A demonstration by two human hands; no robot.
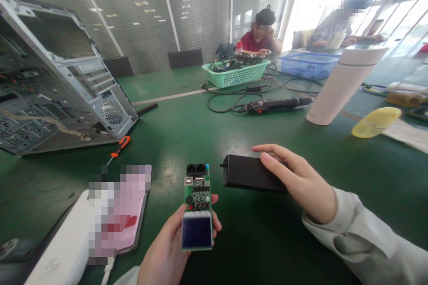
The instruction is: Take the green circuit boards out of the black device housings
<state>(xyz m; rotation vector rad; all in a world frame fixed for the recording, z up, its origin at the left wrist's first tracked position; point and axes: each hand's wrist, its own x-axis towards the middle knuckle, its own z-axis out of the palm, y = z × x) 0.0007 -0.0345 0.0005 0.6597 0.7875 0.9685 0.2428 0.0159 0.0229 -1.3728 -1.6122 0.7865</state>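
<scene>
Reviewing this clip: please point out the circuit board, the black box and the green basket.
Circuit board [198, 230]: head view, on its dark screen.
Black box [247, 173]: head view, on its broad upper face.
Green basket [238, 78]: head view, on its near side wall.

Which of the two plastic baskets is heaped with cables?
The green basket: dark cables pile up above its rim. It stands to the left of the blue basket.

On the desk [174, 138], the black box [250, 173] has the circuit board [197, 207] to its left, the phone [129, 213] farther left. Behind it lie the power screwdriver [279, 105] and (farther back) the basket [236, 75].
</scene>
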